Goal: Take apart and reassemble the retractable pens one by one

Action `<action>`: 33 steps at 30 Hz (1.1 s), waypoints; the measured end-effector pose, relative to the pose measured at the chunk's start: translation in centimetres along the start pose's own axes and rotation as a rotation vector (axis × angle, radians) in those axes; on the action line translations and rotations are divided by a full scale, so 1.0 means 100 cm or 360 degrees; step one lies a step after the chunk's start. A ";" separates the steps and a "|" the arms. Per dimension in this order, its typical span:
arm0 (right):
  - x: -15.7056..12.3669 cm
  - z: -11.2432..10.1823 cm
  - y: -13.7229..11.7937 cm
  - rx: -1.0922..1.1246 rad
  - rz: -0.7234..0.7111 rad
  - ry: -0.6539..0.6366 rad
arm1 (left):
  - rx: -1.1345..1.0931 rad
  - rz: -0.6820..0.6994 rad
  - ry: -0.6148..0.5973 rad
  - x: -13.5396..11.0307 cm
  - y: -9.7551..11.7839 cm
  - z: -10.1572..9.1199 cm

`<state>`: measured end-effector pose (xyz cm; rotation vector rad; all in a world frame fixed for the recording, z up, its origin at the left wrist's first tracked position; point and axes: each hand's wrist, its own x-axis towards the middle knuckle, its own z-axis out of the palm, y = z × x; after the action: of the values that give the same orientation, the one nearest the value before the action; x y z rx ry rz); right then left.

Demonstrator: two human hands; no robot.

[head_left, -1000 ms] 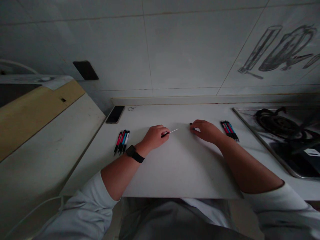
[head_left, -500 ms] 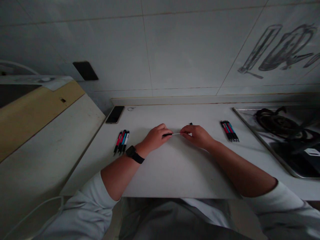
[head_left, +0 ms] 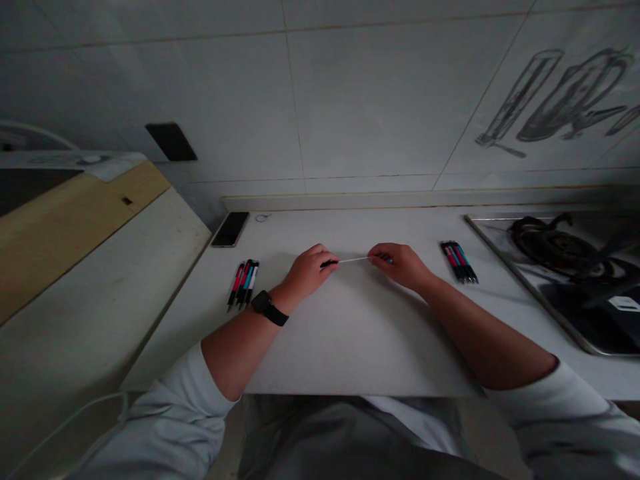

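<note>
Through the head camera, I had the left hand [head_left: 311, 268] closed around a short black piece [head_left: 329, 264], with a thin white rod [head_left: 353, 259] reaching from it across the gap, just above the white counter [head_left: 350, 347], to the right hand [head_left: 401, 265], whose fingertips pinched its far end. A bit of blue showed within the right hand's curl, too small for me to identify. Grouped pens [head_left: 243, 283] lay near the left wrist, and a second pen bundle [head_left: 459, 261] lay beyond the right hand, near the stove [head_left: 565, 257].
</note>
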<state>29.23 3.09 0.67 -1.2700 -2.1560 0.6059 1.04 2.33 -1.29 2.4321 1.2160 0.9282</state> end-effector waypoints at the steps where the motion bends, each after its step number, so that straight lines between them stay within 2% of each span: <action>1: 0.000 0.000 0.000 0.0013 0.0005 0.0004 | 0.0001 -0.0004 0.0004 0.000 0.001 -0.001; 6: 0.001 0.001 0.003 0.0157 0.0037 0.0035 | 0.0036 -0.0004 0.0015 0.001 0.002 -0.002; 10: 0.003 0.002 0.005 0.0458 0.0142 0.0099 | 0.0046 0.0005 0.0043 0.001 0.003 -0.003; 15: 0.009 -0.005 0.009 0.1053 0.0329 0.0370 | 0.0042 0.0020 0.0034 0.001 0.003 -0.002; 21: 0.013 -0.017 0.020 0.1348 0.0411 0.0578 | 0.0042 0.0039 -0.0024 0.001 0.003 -0.001; 24: 0.013 -0.019 0.026 0.1260 0.0413 0.0594 | 0.0061 0.0038 -0.0039 0.001 0.003 0.000; 26: 0.014 -0.018 0.029 0.1067 0.0370 0.0579 | 0.0066 0.0032 -0.0045 0.000 0.002 0.001; 29: 0.021 -0.015 0.035 0.0530 0.0177 0.0502 | 0.0064 0.0024 -0.0062 0.000 0.001 0.002; 33: 0.037 -0.007 0.044 -0.0093 -0.0031 0.0259 | 0.0058 0.0021 -0.0088 0.000 0.002 0.002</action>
<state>31.02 8.45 -0.73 -1.2816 -2.0625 0.4190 1.34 2.21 -1.35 2.4800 1.2093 0.8436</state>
